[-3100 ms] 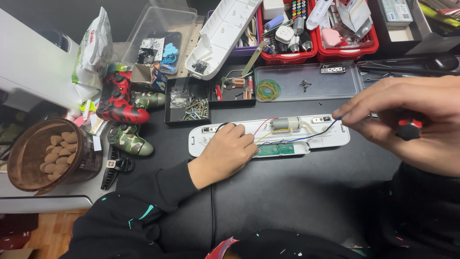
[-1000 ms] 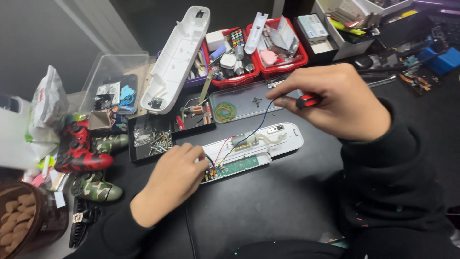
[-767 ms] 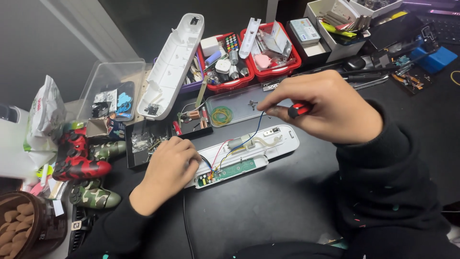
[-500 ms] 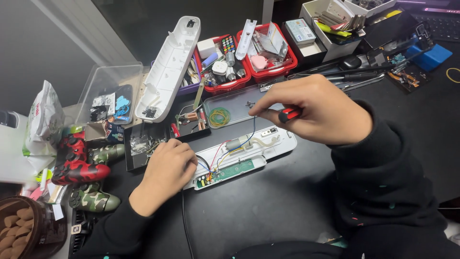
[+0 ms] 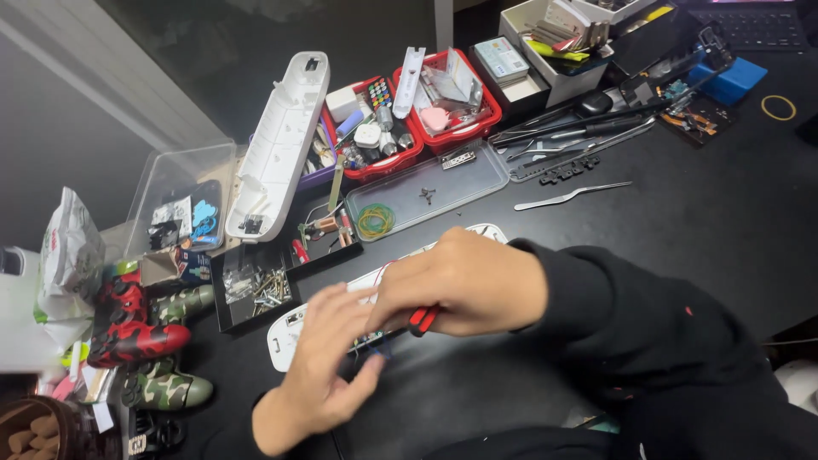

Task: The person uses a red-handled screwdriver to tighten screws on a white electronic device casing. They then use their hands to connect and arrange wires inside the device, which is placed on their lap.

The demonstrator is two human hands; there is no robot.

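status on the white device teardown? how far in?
Done: the long white cover is off and lies by the red baskets; small screws sit in the clear tray.
In hand: both hands are on the opened white base; right hand grips a red-handled tool, left hand covers the wiring.
Left: cover still off; the state inside is hidden by the hands.

bare black desk (image 5: 707, 247) right of hands, trays (image 5: 426, 183) and controllers (image 5: 136, 328) crowding behind, left

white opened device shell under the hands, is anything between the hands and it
Nothing visible does. The right hand, gripping a red-handled tool, and the left hand both lie directly over the white device shell, hiding most of it.
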